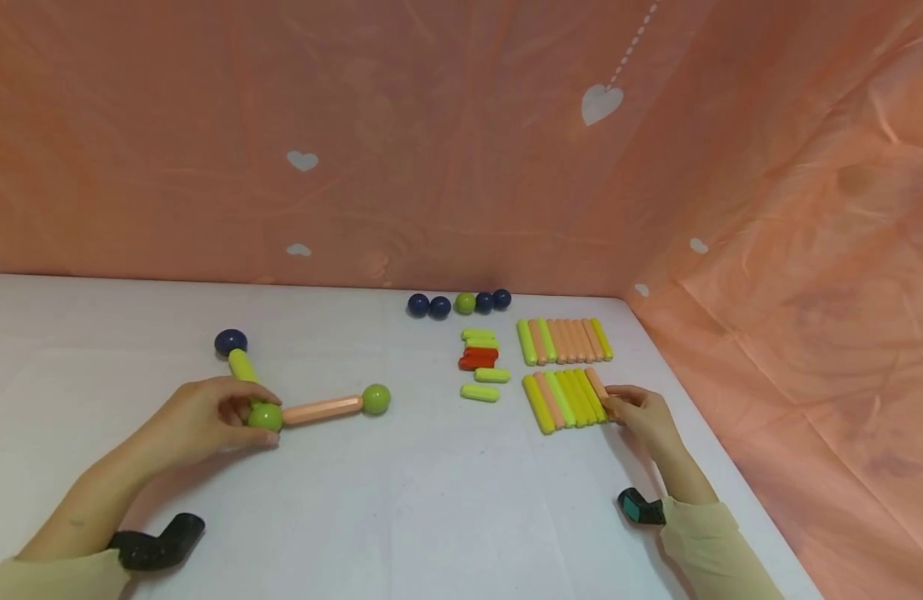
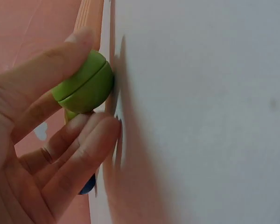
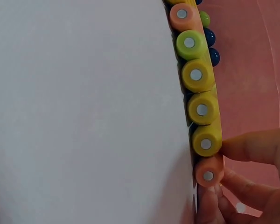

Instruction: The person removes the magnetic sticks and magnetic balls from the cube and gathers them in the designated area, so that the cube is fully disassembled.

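My left hand (image 1: pixel 199 425) grips a green ball (image 1: pixel 265 417) between thumb and fingers; the left wrist view shows a groove round this ball (image 2: pixel 86 84). From it an orange magnetic stick (image 1: pixel 322 410) reaches right to another green ball (image 1: pixel 376 399). A yellow-green stick (image 1: pixel 241 365) runs away from it to a dark blue ball (image 1: pixel 231 342). Over at the right, my right hand (image 1: pixel 647 421) pinches the orange stick (image 1: pixel 596 384) ending the front row. Its round end with a pale metal disc (image 3: pixel 208 176) shows in the right wrist view, beside a yellow stick (image 3: pixel 206 141).
A back row of orange and yellow-green sticks (image 1: pixel 570 341) lies behind the front row. Short yellow-green sticks (image 1: pixel 480 392) and short red sticks (image 1: pixel 479 358) are left of these. Several blue balls (image 1: pixel 419 305) and a green ball (image 1: pixel 465 302) line the table's back edge, before an orange curtain (image 1: pixel 431 167).
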### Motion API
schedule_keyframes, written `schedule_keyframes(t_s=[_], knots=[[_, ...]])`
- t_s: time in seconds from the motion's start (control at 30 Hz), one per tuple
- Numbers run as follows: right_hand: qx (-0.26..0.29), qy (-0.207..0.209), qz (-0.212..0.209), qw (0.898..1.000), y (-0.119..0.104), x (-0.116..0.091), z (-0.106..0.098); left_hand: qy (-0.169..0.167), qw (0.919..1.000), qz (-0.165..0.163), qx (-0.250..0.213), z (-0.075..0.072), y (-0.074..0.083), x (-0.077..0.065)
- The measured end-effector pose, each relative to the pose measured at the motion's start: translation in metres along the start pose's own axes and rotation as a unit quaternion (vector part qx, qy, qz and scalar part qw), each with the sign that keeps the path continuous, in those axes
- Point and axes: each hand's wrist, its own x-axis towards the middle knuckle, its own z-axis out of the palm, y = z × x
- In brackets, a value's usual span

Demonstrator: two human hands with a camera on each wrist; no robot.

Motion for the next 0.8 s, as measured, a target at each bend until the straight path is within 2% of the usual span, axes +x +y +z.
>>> schedule_keyframes(t_s=[0.1,0.17,0.3,0.37,0.5,0.67,0.8], knots=[[-0.015,0.006,-0.006,1.000,-0.002,-0.002,0.000,0.007,0.9999,0.008,0.004,0.000,0.002,-0.001],[-0.015,0.028,-0.015,0.999,-0.007,-0.005,0.003,0.018,0.9995,0.025,0.007,-0.001,0.002,-0.002],[0.021,0.085,-0.070,0.994,-0.027,-0.011,0.017,0.059,0.9961,0.065,0.008,-0.001,0.003,-0.003],[0.053,0.088,-0.104,0.989,-0.040,-0.012,0.030,0.072,0.9946,0.075,0.005,-0.001,0.004,-0.003],[0.093,0.033,-0.153,0.983,-0.064,-0.015,0.062,0.065,0.9954,0.070,0.010,0.002,0.007,-0.002],[0.123,-0.049,-0.174,0.976,-0.088,-0.021,0.100,0.040,0.9967,0.069,0.018,0.006,0.009,-0.002],[0.148,-0.107,-0.199,0.963,-0.106,-0.027,0.122,0.029,0.9968,0.073,0.014,0.007,0.011,-0.003]])
